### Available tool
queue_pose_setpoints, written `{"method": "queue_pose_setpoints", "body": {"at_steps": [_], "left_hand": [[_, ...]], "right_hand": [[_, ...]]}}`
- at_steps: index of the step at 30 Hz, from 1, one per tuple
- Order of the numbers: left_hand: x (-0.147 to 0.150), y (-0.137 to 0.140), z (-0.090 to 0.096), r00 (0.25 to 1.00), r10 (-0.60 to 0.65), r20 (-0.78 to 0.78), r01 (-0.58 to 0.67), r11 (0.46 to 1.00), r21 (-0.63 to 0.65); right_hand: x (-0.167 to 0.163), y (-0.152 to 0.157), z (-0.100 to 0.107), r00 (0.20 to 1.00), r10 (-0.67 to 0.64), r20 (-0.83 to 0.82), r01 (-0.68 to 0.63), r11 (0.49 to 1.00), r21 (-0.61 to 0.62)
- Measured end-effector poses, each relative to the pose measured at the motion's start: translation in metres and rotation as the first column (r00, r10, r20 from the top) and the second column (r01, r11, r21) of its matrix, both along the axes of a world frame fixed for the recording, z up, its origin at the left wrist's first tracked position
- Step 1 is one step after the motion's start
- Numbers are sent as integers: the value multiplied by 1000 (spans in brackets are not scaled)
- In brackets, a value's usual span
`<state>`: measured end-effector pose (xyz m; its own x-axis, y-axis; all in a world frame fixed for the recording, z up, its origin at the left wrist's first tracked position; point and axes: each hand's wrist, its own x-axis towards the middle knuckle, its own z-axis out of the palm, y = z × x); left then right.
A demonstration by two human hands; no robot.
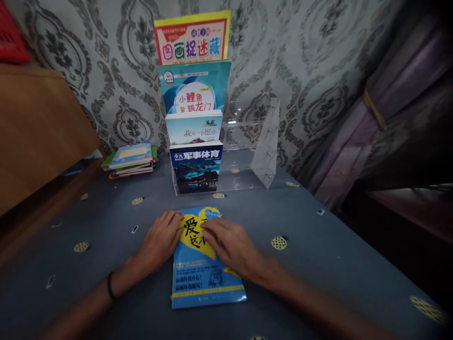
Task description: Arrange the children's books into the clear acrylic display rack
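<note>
A blue book (198, 283) with a yellow heart and black lettering on its cover lies face up on the table, its lower edge nearest me. My left hand (161, 238) is closed at the book's upper left edge, with its fingertips just over the cover. It wears a dark band at the wrist. Across the right side of the cover lies my right hand (233, 245), fingers stretched over the heart and hiding part of the lettering. Behind the book stands a clear stepped rack (267, 146). Its left column holds several upright books, the front one a dark blue book (197, 170).
A pile of books (132, 158) lies at the back left, near a wooden cabinet (38, 132) with a red object (12, 40) on top. The rack stands close to the patterned wall. A tied purple curtain (357, 127) hangs beyond the right table edge.
</note>
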<state>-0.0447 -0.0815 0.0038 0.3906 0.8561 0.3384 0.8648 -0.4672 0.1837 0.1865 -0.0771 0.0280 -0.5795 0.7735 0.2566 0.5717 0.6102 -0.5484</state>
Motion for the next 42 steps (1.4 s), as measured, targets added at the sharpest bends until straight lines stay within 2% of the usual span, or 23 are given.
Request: {"method": "queue_pose_setpoints", "body": {"at_steps": [2, 5, 11, 18, 25, 29, 36, 42], "left_hand": [[0, 2, -6, 1000, -1, 20, 1, 1000, -13], [-3, 3, -11, 997, -8, 71, 12, 998, -62], [-5, 3, -10, 995, -10, 95, 18, 996, -88], [-4, 4, -10, 1000, 17, -2, -17, 998, -61], [-5, 2, -7, 1000, -6, 5, 6, 998, -66], [-3, 4, -8, 1000, 6, -9, -7, 998, -63], [12, 21, -12, 986, -144, -87, 146, 989, 18], [14, 26, -12, 983, -157, -93, 158, 987, -2]], "right_hand": [[-20, 1, -2, 993, 105, 52, -106, 994, 19], [-41, 8, -5, 975, 170, 143, -169, 985, -17], [-48, 20, -15, 953, 227, 199, -227, 974, -24], [-36, 32, -32, 971, 27, 236, -44, 997, 68], [-15, 37, -29, 962, -100, 252, 72, 990, 118], [-16, 34, -30, 965, -123, 233, 96, 988, 124], [-16, 36, -41, 964, -150, 218, 93, 964, 250], [-16, 36, -40, 958, -147, 245, 82, 963, 258]]}}
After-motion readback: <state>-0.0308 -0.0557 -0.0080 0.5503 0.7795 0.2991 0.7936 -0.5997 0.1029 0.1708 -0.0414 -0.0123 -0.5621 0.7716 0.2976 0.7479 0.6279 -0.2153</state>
